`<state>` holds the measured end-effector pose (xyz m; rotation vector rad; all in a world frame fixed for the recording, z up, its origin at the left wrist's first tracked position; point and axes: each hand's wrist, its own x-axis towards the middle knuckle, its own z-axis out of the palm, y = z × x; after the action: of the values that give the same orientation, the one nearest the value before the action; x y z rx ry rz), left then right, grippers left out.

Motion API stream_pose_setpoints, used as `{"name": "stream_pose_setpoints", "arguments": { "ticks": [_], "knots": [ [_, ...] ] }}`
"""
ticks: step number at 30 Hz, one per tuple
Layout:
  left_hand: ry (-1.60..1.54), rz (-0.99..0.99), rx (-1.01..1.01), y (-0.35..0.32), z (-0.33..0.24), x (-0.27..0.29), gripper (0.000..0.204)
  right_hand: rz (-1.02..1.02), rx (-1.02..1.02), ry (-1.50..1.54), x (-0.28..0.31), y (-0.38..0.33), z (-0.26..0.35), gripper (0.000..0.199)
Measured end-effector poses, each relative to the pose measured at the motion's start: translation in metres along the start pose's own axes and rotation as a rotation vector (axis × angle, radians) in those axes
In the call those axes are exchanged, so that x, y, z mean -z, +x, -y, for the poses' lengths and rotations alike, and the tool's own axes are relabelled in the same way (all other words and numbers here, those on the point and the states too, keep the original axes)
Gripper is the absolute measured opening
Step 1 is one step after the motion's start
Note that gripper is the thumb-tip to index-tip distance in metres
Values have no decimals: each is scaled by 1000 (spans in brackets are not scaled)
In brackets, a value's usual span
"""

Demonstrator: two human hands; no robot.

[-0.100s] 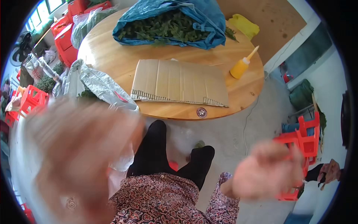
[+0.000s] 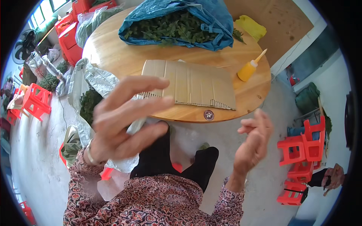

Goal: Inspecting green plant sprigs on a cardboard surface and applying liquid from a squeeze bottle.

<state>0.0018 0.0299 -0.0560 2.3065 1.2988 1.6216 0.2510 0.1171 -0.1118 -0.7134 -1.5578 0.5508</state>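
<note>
My left hand (image 2: 128, 116) hangs in the air over the near left edge of the round wooden table (image 2: 109, 47). Its fingers are spread, with nothing between them. Right of my knees, my right hand (image 2: 254, 141) is raised with loosely bent fingers, slightly smeared, and I see nothing in it. A flat piece of cardboard (image 2: 196, 84) lies on the table, its left front corner partly hidden by my left hand. Beside it at the right stands a yellow squeeze bottle (image 2: 247, 71) with a long tip. Farther back, a blue plastic bag (image 2: 222, 24) lies open around green leafy sprigs (image 2: 173, 28).
A silvery sack (image 2: 102, 79) with dark greenery (image 2: 89, 104) is at the table's left. Red plastic stools (image 2: 315, 141) stand at the right, another red stool (image 2: 37, 100) at the far left. A yellow bag (image 2: 252, 27) lies at the table's back right.
My left hand has moved up and right, away from close to the camera, and shows more sharply. My right hand has risen slightly and shifted left.
</note>
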Motion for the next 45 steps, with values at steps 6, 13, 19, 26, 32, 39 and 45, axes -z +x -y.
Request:
{"name": "stream_pose_setpoints", "arguments": {
  "ticks": [6, 13, 19, 26, 32, 39, 45],
  "knots": [
    [259, 174, 300, -92, 95, -65, 54, 599, -303, -247, 42, -139, -108, 13],
    [441, 433, 251, -43, 142, 53, 59, 1364, -780, -416, -57, -242, -119, 27],
    [578, 577, 225, -18, 144, 37, 72, 1026, -1090, -158, -76, -218, -162, 38],
    [556, 722, 334, 1, 182, 34, 80, 626, -858, -314, -144, -59, -203, 41],
    [517, 735, 400, 3, 192, 36, 78, 270, -705, -452, -176, 65, -157, 46],
    [467, 696, 450, 5, 181, 49, 74, -102, -418, -586, -210, 130, -92, 52],
    [431, 613, 454, 1, 167, 64, 67, 269, 22, -1199, -227, 52, -84, 50]
  ]
}}
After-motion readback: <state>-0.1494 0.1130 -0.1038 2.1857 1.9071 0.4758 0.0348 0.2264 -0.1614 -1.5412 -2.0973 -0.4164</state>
